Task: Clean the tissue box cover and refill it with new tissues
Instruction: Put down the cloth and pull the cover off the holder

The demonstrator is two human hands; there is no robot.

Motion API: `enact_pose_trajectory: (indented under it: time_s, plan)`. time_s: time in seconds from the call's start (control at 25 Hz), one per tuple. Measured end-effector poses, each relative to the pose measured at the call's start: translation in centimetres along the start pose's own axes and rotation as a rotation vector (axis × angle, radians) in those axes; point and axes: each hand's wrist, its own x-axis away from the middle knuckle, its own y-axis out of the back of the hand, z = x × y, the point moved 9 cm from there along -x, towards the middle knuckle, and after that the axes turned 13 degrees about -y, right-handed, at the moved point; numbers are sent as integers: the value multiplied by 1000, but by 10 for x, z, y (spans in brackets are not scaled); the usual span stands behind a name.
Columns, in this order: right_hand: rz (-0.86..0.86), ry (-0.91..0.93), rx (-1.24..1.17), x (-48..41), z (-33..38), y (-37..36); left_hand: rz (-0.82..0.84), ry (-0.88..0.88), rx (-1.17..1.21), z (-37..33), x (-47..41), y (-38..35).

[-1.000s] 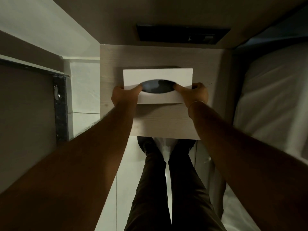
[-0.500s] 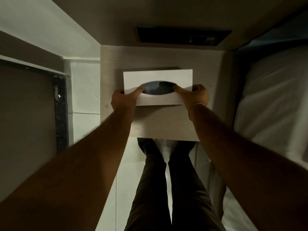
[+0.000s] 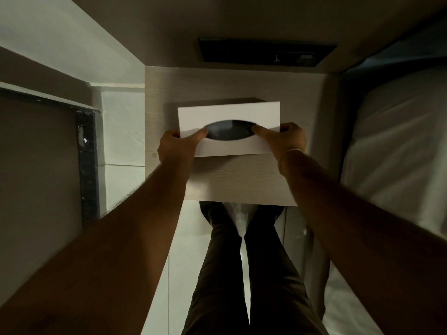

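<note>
Dark stone-edged panel [image 3: 87, 165] at far left, well clear of the work. Left hand [image 3: 175, 147] clamped on the left end of the white rectangular tissue box cover [image 3: 229, 117]: thumb laid across the top with its tip at the rim of the dark oval slot [image 3: 229, 133], remaining fingers curled out of sight round the side. Cover over the pale wood-grain bedside table [image 3: 242, 180], near its middle; touching the top or lifted just off it, impossible to tell. No tissue showing through the slot. Right hand [image 3: 287, 139] mirroring the grip on the right end, thumb tip at the slot's other rim, fingers wrapped round the edge, thin bracelet [image 3: 289, 153] at the wrist. White bedding [image 3: 391, 153] at far right.

Likely trouble: thumbs pressing by the slot probably buckling or creasing the thin top; an uneven pull tilting the cover, so slipping from one hand to the floor beside the dark shoes [image 3: 212, 213]; dim light hiding leftover dust.
</note>
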Motion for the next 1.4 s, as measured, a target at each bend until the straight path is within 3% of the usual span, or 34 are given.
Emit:
enact_pose_trajectory:
  time_s: [0.2, 0.52, 0.76, 1.4]
  plan:
    - [22, -23, 35, -5, 4, -2, 40, 46, 48, 7, 0, -5]
    - [-18, 18, 11, 0, 4, -5, -107, 114, 256, 8, 19, -17]
    - [4, 36, -47, -3, 5, -7, -21, 20, 166, 3, 6, -14]
    - [8, 18, 35, -7, 13, -3, 41, -26, -47, -12, -6, -7]
